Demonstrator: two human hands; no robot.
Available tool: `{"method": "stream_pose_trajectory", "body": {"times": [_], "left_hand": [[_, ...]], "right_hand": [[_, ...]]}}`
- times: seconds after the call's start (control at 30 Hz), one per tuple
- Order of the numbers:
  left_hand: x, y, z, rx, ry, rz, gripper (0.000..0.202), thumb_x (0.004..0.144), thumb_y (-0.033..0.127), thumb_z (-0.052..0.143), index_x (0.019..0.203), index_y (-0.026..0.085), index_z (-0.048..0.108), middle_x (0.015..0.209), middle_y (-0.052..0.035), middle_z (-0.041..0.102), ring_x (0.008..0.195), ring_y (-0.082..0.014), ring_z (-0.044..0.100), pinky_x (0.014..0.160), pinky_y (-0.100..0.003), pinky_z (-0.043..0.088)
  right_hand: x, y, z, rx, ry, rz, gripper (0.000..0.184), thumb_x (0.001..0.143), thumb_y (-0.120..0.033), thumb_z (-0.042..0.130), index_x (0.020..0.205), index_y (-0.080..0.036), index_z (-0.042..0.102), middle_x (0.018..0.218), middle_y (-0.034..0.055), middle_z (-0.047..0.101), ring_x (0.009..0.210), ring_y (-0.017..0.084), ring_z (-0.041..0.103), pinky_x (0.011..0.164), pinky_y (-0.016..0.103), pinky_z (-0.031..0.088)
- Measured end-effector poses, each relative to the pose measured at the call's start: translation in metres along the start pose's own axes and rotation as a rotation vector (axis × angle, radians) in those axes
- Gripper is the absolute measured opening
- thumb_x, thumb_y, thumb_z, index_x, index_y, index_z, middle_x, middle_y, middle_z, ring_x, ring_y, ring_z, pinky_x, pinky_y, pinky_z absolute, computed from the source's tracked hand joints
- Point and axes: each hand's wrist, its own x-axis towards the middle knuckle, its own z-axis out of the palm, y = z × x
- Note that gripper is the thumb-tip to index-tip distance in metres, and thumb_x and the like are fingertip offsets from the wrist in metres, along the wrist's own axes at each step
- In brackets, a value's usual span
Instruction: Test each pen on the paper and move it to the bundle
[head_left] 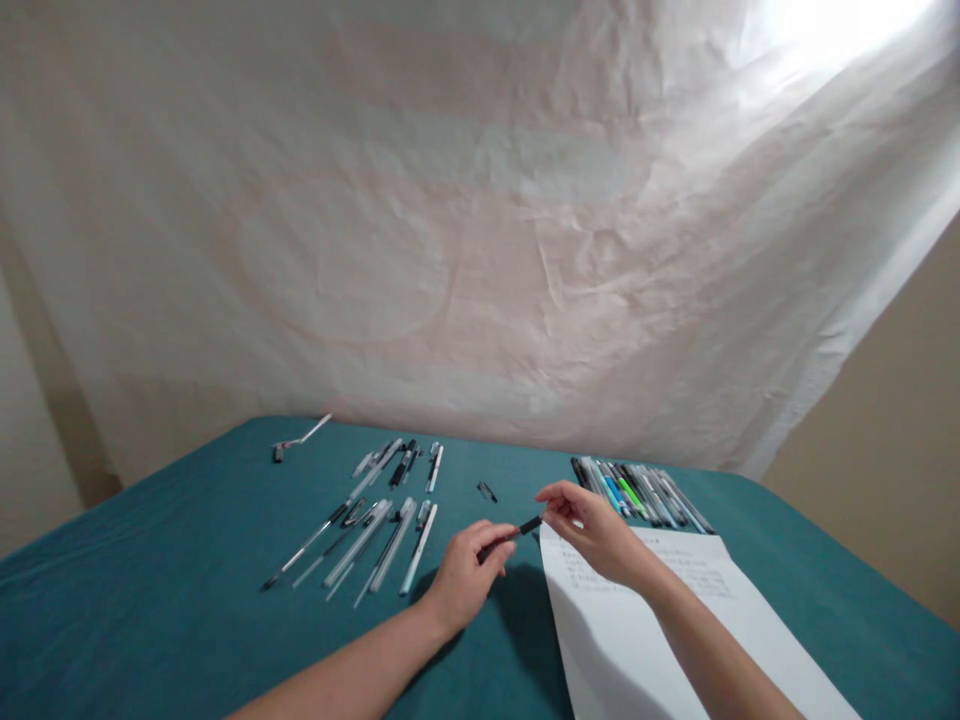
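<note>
My left hand [469, 570] is closed around a black pen [529, 525], which sticks out to the right from between thumb and fingers. At that protruding end are the curled fingers of my right hand [589, 530], which seem to pinch the tip; the exact contact is partly hidden. A small dark pen cap [487, 491] with a clip lies on the cloth just beyond my hands. Below my right hand and forearm, a white sheet of paper [622, 630] carries lines of handwriting near its top edge.
Disassembled pens with barrels, refills and caps lie in two rows on the left, including a clear barrel [358, 543]. A tight row of pens, one a green pen [628, 484], lies behind the paper. A white-and-dark object [279, 452] sits far left on the green tablecloth [172, 590].
</note>
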Motion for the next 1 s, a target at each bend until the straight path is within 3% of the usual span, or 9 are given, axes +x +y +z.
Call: {"method": "stream_pose_trajectory", "body": {"times": [0.13, 0.27, 0.43, 0.53, 0.6, 0.73, 0.87, 1.0], "left_hand": [[-0.001, 0.004, -0.001, 0.012, -0.017, 0.006, 0.029, 0.082, 0.034, 0.05, 0.101, 0.017, 0.065, 0.081, -0.0041, 0.058, 0.062, -0.013, 0.055, 0.061, -0.024, 0.046], [-0.001, 0.007, 0.0, 0.005, -0.016, 0.009, 0.028, 0.082, 0.033, 0.05, 0.1, 0.017, 0.065, 0.08, -0.0042, 0.06, 0.059, -0.0121, 0.056, 0.06, -0.024, 0.046], [0.0, 0.005, 0.002, -0.095, -0.035, -0.088, 0.035, 0.082, 0.037, 0.05, 0.105, 0.013, 0.061, 0.082, -0.0068, 0.064, 0.059, -0.0138, 0.06, 0.05, -0.022, 0.044], [0.0, 0.004, 0.003, -0.126, -0.049, -0.114, 0.036, 0.081, 0.037, 0.051, 0.105, 0.013, 0.061, 0.081, -0.007, 0.065, 0.06, -0.0149, 0.061, 0.049, -0.022, 0.044], [0.0, 0.004, 0.003, -0.14, -0.062, -0.118, 0.035, 0.081, 0.037, 0.052, 0.105, 0.013, 0.061, 0.08, -0.0067, 0.065, 0.061, -0.0152, 0.062, 0.049, -0.022, 0.044], [-0.001, 0.003, 0.003, -0.155, -0.068, -0.129, 0.035, 0.081, 0.036, 0.052, 0.105, 0.013, 0.061, 0.079, -0.0064, 0.065, 0.063, -0.0162, 0.063, 0.05, -0.022, 0.045], [-0.001, 0.003, 0.003, -0.153, -0.08, -0.137, 0.035, 0.08, 0.036, 0.052, 0.105, 0.013, 0.061, 0.079, -0.0067, 0.065, 0.063, -0.0171, 0.064, 0.051, -0.024, 0.046], [0.0, 0.005, 0.002, -0.165, -0.074, -0.138, 0.034, 0.081, 0.036, 0.051, 0.104, 0.013, 0.061, 0.077, -0.0059, 0.064, 0.062, -0.0168, 0.064, 0.05, -0.023, 0.046]], "right_hand": [[0.0, -0.002, 0.003, -0.03, -0.016, 0.033, 0.023, 0.083, -0.037, 0.048, 0.094, -0.019, 0.057, 0.063, -0.002, 0.051, 0.056, 0.01, 0.047, 0.051, 0.022, 0.037], [0.001, 0.002, 0.002, 0.128, -0.067, 0.128, 0.035, 0.083, -0.045, 0.046, 0.103, -0.017, 0.051, 0.055, -0.0043, 0.049, 0.049, 0.01, 0.049, 0.046, 0.022, 0.039], [0.001, 0.01, -0.003, 0.318, -0.102, 0.188, 0.054, 0.073, -0.047, 0.061, 0.117, -0.016, 0.049, 0.078, 0.0033, 0.059, 0.06, 0.012, 0.056, 0.048, 0.023, 0.045], [0.001, 0.01, 0.0, 0.446, -0.117, 0.191, 0.049, 0.074, -0.047, 0.059, 0.113, -0.018, 0.056, 0.1, 0.0089, 0.059, 0.074, 0.014, 0.057, 0.055, 0.025, 0.047], [0.002, 0.009, 0.004, 0.507, -0.097, 0.194, 0.044, 0.075, -0.048, 0.058, 0.108, -0.018, 0.061, 0.1, 0.009, 0.061, 0.078, 0.015, 0.057, 0.059, 0.026, 0.047], [0.004, 0.013, 0.016, 0.507, 0.022, 0.244, 0.037, 0.072, -0.048, 0.062, 0.088, -0.014, 0.067, 0.074, 0.0042, 0.062, 0.064, 0.012, 0.054, 0.055, 0.023, 0.042], [0.005, 0.015, 0.023, 0.53, 0.136, 0.294, 0.032, 0.07, -0.046, 0.065, 0.065, -0.014, 0.06, 0.055, -0.0022, 0.053, 0.049, 0.007, 0.045, 0.049, 0.02, 0.037], [0.003, 0.007, 0.025, 0.655, 0.043, 0.265, 0.033, 0.073, -0.045, 0.063, 0.089, -0.017, 0.064, 0.084, 0.0049, 0.062, 0.066, 0.011, 0.054, 0.053, 0.021, 0.041]]}}
